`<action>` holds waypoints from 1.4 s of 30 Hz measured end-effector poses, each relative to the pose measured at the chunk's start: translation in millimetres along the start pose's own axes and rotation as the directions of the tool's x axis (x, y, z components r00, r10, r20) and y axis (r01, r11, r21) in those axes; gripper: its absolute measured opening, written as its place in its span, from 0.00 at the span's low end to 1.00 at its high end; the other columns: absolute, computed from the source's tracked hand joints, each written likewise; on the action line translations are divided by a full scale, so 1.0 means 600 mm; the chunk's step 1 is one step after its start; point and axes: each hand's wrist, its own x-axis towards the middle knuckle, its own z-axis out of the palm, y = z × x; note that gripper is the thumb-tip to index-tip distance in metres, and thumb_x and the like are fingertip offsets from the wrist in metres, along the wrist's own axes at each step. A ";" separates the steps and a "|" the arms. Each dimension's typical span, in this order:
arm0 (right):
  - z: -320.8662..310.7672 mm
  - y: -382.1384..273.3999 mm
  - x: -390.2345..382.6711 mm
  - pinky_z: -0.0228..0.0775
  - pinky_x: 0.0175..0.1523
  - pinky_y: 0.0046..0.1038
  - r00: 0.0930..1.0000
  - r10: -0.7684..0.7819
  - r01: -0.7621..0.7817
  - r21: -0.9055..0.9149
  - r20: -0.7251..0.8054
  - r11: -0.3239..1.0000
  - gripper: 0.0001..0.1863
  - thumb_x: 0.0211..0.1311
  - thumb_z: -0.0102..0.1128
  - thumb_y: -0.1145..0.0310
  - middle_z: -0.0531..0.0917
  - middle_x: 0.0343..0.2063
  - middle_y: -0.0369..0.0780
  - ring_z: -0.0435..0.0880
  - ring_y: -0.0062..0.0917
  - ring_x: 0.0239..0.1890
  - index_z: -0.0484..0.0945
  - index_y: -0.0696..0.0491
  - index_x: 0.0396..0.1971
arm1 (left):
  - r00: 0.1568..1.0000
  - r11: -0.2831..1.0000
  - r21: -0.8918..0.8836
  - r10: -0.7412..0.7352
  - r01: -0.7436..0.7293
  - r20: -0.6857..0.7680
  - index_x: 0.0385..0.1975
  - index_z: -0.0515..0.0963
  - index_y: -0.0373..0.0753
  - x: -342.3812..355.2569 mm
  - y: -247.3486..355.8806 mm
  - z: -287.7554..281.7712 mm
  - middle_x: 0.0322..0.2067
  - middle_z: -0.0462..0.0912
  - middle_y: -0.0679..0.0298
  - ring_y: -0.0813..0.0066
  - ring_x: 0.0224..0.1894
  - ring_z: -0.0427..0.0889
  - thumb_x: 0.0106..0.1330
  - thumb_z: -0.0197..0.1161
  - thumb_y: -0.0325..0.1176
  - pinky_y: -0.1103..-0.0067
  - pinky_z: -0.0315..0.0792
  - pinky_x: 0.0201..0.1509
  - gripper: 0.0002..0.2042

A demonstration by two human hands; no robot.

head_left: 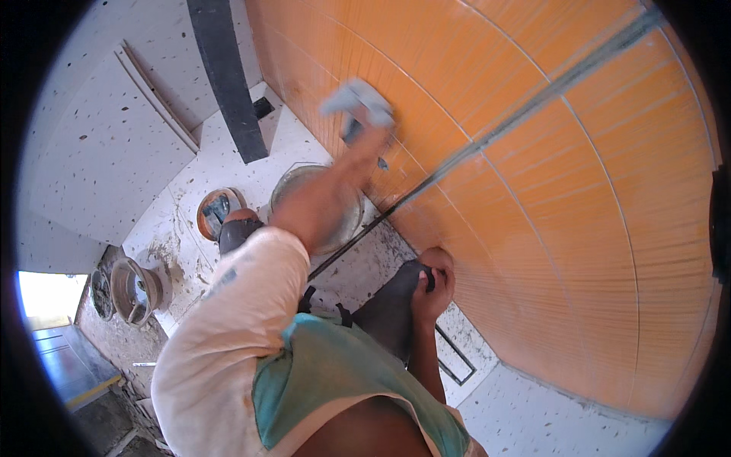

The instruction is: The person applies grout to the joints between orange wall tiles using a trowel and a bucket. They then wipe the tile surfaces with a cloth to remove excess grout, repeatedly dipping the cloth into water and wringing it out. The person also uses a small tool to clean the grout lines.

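Orange wall (563,251), grey cloth (358,97), sleeve mark (228,276)

bright overall, the left-hand opening (52,299) glaring white; left hand (368,116) motion-blurred; edges curved, corners black

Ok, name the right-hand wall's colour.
The wall is orange with pale lines, seen in the head view.

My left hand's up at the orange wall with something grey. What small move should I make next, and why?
Probably draw what looks like a grey cloth in your left hand gently across the orange wall: pale streaks mark its surface, and the hand is right up at it, though motion blur hides the exact contact.
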 end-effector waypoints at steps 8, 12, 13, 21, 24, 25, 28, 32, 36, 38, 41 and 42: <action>0.009 -0.002 -0.002 0.67 0.60 0.45 1.000 -0.017 0.017 0.004 -0.002 1.000 0.15 0.55 0.66 0.72 0.75 0.53 0.56 0.75 0.51 0.55 0.81 0.63 0.41 | 0.961 0.985 0.151 -0.121 0.085 0.248 0.42 0.74 0.36 -0.347 -0.102 0.102 0.27 0.74 0.61 0.63 0.39 0.76 0.69 0.47 0.35 0.71 0.68 0.51 0.12; 0.008 -0.017 0.008 0.67 0.61 0.46 0.999 0.014 -0.012 -0.044 0.042 0.999 0.15 0.55 0.65 0.73 0.75 0.53 0.56 0.75 0.52 0.55 0.81 0.63 0.41 | 0.948 0.976 0.208 -0.128 0.067 0.293 0.38 0.76 0.36 -0.362 -0.121 0.079 0.22 0.74 0.61 0.63 0.35 0.76 0.67 0.49 0.29 0.71 0.68 0.49 0.08; 0.009 -0.021 0.006 0.66 0.61 0.46 0.999 0.020 -0.018 -0.063 0.036 0.998 0.15 0.54 0.65 0.73 0.75 0.53 0.56 0.75 0.52 0.55 0.81 0.63 0.41 | 0.952 0.970 0.241 -0.084 0.011 0.294 0.37 0.76 0.36 -0.366 -0.121 0.076 0.21 0.74 0.61 0.63 0.34 0.77 0.67 0.50 0.28 0.71 0.69 0.48 0.07; 0.017 -0.002 0.013 0.65 0.62 0.45 0.999 -0.012 0.015 -0.078 0.044 0.997 0.15 0.54 0.65 0.72 0.76 0.53 0.56 0.75 0.52 0.56 0.82 0.63 0.41 | 0.918 0.940 -0.070 -0.308 0.334 0.251 0.38 0.75 0.28 -0.329 -0.148 0.083 0.46 0.75 0.42 0.39 0.49 0.75 0.61 0.55 0.23 0.58 0.70 0.53 0.09; 0.007 0.001 -0.007 0.64 0.63 0.45 0.999 0.032 -0.030 -0.078 0.037 0.996 0.15 0.55 0.65 0.71 0.76 0.54 0.56 0.75 0.51 0.56 0.82 0.63 0.41 | 0.988 0.965 -0.216 -0.131 0.146 0.082 0.45 0.73 0.29 -0.218 0.027 0.050 0.48 0.74 0.44 0.43 0.50 0.74 0.63 0.53 0.28 0.61 0.69 0.55 0.13; 0.005 -0.002 -0.008 0.64 0.63 0.45 0.998 0.042 -0.039 -0.066 0.041 0.997 0.15 0.55 0.65 0.71 0.76 0.54 0.56 0.75 0.51 0.56 0.82 0.63 0.41 | 0.992 0.968 -0.219 -0.110 0.120 0.056 0.46 0.72 0.30 -0.181 0.037 0.051 0.49 0.74 0.45 0.45 0.50 0.74 0.64 0.53 0.30 0.62 0.68 0.55 0.14; 0.001 -0.004 -0.013 0.65 0.63 0.43 0.997 0.023 -0.017 -0.082 0.070 0.996 0.17 0.57 0.63 0.69 0.76 0.53 0.57 0.75 0.51 0.56 0.81 0.64 0.43 | 0.976 0.936 -0.278 -0.214 0.214 0.032 0.51 0.71 0.32 -0.091 -0.021 0.038 0.50 0.75 0.49 0.51 0.51 0.73 0.67 0.50 0.37 0.65 0.68 0.56 0.18; -0.011 -0.006 0.002 0.68 0.60 0.43 0.996 -0.084 0.085 -0.089 0.021 0.992 0.16 0.57 0.61 0.68 0.78 0.48 0.56 0.77 0.52 0.51 0.81 0.63 0.41 | 0.831 0.611 -0.599 -0.525 0.517 0.181 0.57 0.69 0.34 0.005 -0.119 -0.012 0.52 0.75 0.55 0.59 0.52 0.73 0.71 0.47 0.47 0.69 0.66 0.58 0.24; -0.021 -0.021 0.013 0.74 0.52 0.42 0.998 -0.056 0.055 -0.071 -0.007 0.996 0.12 0.50 0.68 0.69 0.81 0.45 0.51 0.80 0.46 0.48 0.83 0.57 0.35 | 0.751 0.491 -0.733 -0.659 0.471 0.041 0.64 0.64 0.36 0.013 -0.091 0.012 0.56 0.74 0.61 0.67 0.56 0.70 0.74 0.45 0.55 0.72 0.62 0.62 0.30; -0.006 -0.014 0.021 0.73 0.49 0.45 0.995 -0.079 0.076 -0.045 -0.066 0.996 0.12 0.48 0.69 0.69 0.80 0.45 0.49 0.80 0.47 0.46 0.84 0.56 0.33 | 0.929 0.931 -0.342 -0.006 -0.130 -0.370 0.58 0.68 0.39 -0.033 -0.069 0.065 0.53 0.75 0.59 0.61 0.55 0.72 0.73 0.47 0.52 0.66 0.64 0.60 0.24; -0.032 -0.017 0.012 0.73 0.51 0.44 0.996 -0.026 0.021 -0.064 -0.087 0.998 0.11 0.48 0.69 0.70 0.80 0.46 0.48 0.80 0.47 0.47 0.84 0.55 0.34 | 0.477 0.679 -0.050 0.565 -0.733 0.673 0.49 0.74 0.39 -0.131 0.098 0.017 0.47 0.77 0.58 0.61 0.52 0.74 0.75 0.48 0.51 0.64 0.63 0.63 0.21; -0.030 -0.023 0.012 0.74 0.53 0.43 0.997 -0.016 0.011 -0.064 -0.076 0.998 0.11 0.48 0.68 0.70 0.81 0.46 0.48 0.80 0.47 0.48 0.84 0.55 0.35 | 0.338 0.525 -0.149 0.714 -0.838 0.613 0.40 0.76 0.38 -0.147 0.206 -0.005 0.48 0.78 0.52 0.54 0.51 0.74 0.71 0.52 0.45 0.62 0.66 0.58 0.16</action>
